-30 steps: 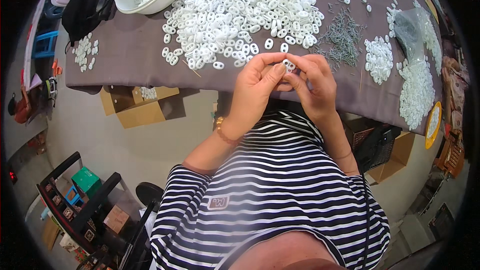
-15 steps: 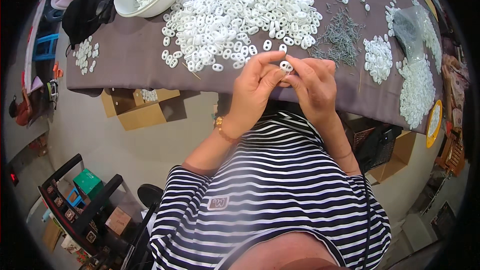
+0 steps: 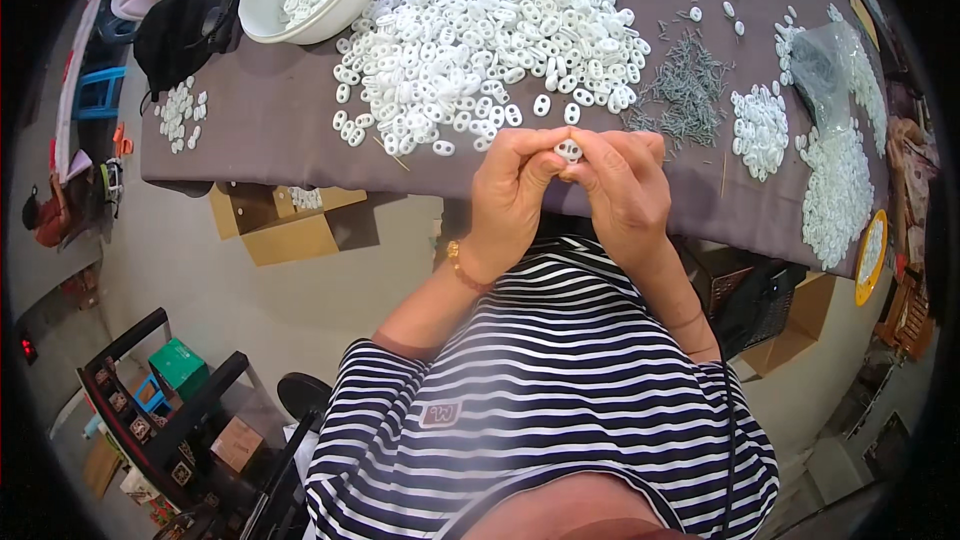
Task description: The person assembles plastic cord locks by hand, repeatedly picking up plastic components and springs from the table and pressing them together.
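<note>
Between my two hands, just over the table's near edge, is a small white oval plastic piece with two holes [image 3: 568, 150]. My left hand [image 3: 512, 185] pinches it from the left with thumb and forefinger. From the other side my right hand [image 3: 628, 180] grips it, its fingertips meeting the left ones. Whether anything else is between the fingertips is hidden. Ahead of the hands lies a big heap of like white two-hole pieces [image 3: 480, 50]. To its right is a pile of small grey screws [image 3: 688, 90].
A white bowl [image 3: 362, 2] of white pieces stands far left, beside a black cap [image 3: 172, 45]. Smaller piles of white parts [image 3: 760, 130] and a clear plastic bag [image 3: 825, 70] lie on the right. Below the table is an open cardboard box [image 3: 295, 240].
Both hands have drawn closer together around the white piece, and my right fingers have closed in on it. The table appears slightly lower and farther right in view.
</note>
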`<state>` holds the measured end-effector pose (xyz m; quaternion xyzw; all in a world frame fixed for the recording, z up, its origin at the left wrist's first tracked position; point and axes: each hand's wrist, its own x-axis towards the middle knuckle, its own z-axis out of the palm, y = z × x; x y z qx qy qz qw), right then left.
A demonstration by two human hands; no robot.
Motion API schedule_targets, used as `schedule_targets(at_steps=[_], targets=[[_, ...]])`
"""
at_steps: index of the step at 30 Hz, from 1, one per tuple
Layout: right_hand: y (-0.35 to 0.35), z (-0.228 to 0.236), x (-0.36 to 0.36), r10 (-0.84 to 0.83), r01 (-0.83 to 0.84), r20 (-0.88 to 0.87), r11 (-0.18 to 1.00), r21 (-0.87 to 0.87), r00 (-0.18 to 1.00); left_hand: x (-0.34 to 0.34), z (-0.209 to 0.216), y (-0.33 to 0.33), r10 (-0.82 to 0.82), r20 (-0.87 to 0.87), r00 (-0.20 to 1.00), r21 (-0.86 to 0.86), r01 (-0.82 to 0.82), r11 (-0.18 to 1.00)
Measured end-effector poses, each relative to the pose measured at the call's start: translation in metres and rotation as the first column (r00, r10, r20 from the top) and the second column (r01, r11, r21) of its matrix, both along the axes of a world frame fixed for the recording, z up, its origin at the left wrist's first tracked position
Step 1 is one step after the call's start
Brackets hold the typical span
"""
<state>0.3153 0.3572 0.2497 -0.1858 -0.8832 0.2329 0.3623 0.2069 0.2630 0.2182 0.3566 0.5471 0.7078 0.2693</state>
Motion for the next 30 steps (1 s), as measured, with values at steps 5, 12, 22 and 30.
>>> schedule_targets(at_steps=[5,12,22,30], targets=[[0.000,0.001,-0.003,-0.004,0.004,-0.016,1.000,0.015,1.000,0.000,0.000,0.002,0.002,0.034,0.999,0.013,-0.002,1.000],[-0.003,-0.002,-0.002,-0.016,0.017,-0.041,1.000,0.016,0.999,0.001,-0.004,0.004,0.038,-0.020,0.999,0.016,-0.037,0.999],[-0.004,-0.004,-0.004,-0.007,0.007,-0.003,0.998,0.061,1.000,0.004,0.001,0.008,0.046,0.065,0.997,0.043,-0.049,0.998],[-0.002,-0.007,-0.004,-0.074,0.074,-0.011,0.996,0.052,0.997,-0.004,0.008,0.009,-0.005,0.291,0.957,-0.015,0.010,1.000]])
